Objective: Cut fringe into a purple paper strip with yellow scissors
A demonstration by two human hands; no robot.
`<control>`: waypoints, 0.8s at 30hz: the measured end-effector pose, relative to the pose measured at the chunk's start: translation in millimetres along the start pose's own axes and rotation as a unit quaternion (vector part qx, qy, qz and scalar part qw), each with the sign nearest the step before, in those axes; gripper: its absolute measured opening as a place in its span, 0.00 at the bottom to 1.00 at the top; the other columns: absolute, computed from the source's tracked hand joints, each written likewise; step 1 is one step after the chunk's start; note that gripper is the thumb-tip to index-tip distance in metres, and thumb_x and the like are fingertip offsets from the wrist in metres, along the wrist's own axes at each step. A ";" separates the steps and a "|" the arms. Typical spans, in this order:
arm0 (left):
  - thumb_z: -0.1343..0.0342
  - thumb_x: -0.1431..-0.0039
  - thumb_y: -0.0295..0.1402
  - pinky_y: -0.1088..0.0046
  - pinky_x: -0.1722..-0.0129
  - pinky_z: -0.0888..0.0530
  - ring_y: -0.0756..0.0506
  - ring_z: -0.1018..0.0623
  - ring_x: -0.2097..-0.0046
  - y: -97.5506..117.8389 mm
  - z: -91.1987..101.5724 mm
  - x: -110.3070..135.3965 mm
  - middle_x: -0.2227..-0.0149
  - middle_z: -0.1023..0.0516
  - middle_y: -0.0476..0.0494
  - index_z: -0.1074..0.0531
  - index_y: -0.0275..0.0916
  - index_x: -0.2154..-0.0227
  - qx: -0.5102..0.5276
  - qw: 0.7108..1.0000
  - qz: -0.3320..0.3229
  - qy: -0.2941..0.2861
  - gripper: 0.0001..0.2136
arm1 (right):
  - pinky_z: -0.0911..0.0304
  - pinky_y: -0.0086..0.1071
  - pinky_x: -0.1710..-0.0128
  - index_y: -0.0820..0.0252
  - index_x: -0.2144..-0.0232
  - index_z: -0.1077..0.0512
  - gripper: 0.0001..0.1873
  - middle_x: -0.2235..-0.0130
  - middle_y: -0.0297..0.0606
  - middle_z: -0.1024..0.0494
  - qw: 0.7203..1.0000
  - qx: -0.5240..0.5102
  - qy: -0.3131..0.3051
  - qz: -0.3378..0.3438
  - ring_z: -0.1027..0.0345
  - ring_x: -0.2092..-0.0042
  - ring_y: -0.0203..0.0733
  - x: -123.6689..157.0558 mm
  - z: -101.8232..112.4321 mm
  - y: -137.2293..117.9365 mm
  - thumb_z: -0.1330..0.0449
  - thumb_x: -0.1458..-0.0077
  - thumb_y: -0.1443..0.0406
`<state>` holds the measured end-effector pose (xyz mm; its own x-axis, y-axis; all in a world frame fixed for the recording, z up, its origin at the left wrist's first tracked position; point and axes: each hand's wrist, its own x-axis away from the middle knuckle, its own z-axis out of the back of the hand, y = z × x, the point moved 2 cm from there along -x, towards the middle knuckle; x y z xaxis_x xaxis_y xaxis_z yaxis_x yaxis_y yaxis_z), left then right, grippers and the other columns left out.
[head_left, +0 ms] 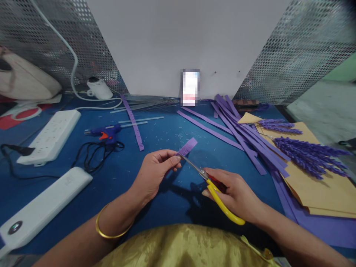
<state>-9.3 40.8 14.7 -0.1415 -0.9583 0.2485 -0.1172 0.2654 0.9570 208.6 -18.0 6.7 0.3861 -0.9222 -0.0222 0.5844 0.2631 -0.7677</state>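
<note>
Between the thumb and fingers of my left hand [157, 170] is a short purple paper strip [188, 147], its side cut into a fringe. My right hand [236, 189] is closed round yellow-handled scissors [224, 204]. The scissor blades point up and left and meet the strip beside my left thumb; whether they are cutting into it I cannot tell. Some of the right fingers are hidden behind the handles. A longer fringed purple strip [133, 122] lies on the blue table [122, 193] to the left of my hands.
At left are a blue glue gun [107, 132] with a black cord, a white power strip [52, 135] and a long white device [47, 205]. Purple strips [247, 137], lavender-like stems [303, 154] and brown paper [325, 193] lie right. A phone [190, 88] stands at the back.
</note>
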 end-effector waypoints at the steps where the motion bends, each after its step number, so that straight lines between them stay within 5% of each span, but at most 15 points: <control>1: 0.32 0.52 0.34 0.79 0.72 0.34 0.53 0.29 0.74 0.1 -0.1 0.2 0.78 0.23 0.50 0.19 0.38 0.75 0.002 1.000 0.002 0.000 0.05 | 0.37 0.32 0.65 0.57 0.53 0.26 0.16 0.64 0.38 0.23 1.000 0.002 0.000 0.002 0.32 0.66 0.40 -0.4 0.4 -0.7 0.38 0.39 0.55; 7: 0.32 0.52 0.34 0.78 0.71 0.33 0.53 0.29 0.74 1.4 -0.3 1.0 0.78 0.23 0.50 0.20 0.38 0.76 0.003 1.000 0.000 -0.001 0.05 | 0.39 0.30 0.68 0.58 0.56 0.25 0.14 0.68 0.36 0.25 1.000 0.001 -0.002 0.007 0.36 0.69 0.38 -0.9 0.7 -3.0 0.39 0.38 0.55; 14: 0.33 0.52 0.35 0.76 0.71 0.33 0.51 0.29 0.74 1.6 1.0 1.1 0.78 0.23 0.50 0.20 0.38 0.75 -0.024 1.000 -0.015 0.000 0.05 | 0.34 0.34 0.62 0.58 0.54 0.25 0.17 0.61 0.41 0.21 0.999 -0.028 0.008 -0.014 0.29 0.63 0.43 -0.4 -1.0 -0.6 0.36 0.42 0.55; 24: 0.33 0.51 0.35 0.77 0.70 0.34 0.52 0.30 0.74 2.6 1.3 1.6 0.78 0.23 0.50 0.20 0.38 0.75 -0.021 1.000 -0.014 -0.004 0.06 | 0.38 0.29 0.68 0.59 0.62 0.25 0.14 0.68 0.36 0.25 1.000 -0.016 0.002 -0.001 0.36 0.69 0.38 0.3 0.4 -2.2 0.39 0.39 0.54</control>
<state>-11.2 40.1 17.4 -0.1459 -0.9643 0.2210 -0.0792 0.2341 0.9690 207.7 -18.7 8.7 0.3823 -0.9238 -0.0219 0.5622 0.2514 -0.7879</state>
